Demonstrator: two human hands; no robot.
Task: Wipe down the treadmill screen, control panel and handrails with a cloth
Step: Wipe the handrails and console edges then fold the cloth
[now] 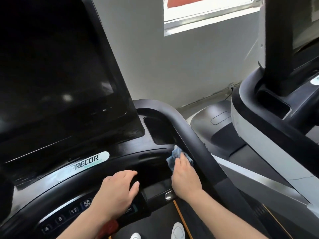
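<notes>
The dark treadmill screen [57,69] fills the upper left. Below it curves the black control panel [120,156] with numbered buttons at the lower left. My right hand [184,175] presses a crumpled blue cloth [174,156] against the panel's right end, just below the cup holder recess [159,131] and beside the black right handrail [195,140]. My left hand [119,188] rests on the front curved bar of the console with fingers relaxed and holds nothing.
A second treadmill [269,104] stands close on the right, its console and rail reaching toward me. A grey wall and a bright window [210,12] lie ahead. My white shoes [177,230] stand on the belt below. A red stop element [108,228] sits under my left wrist.
</notes>
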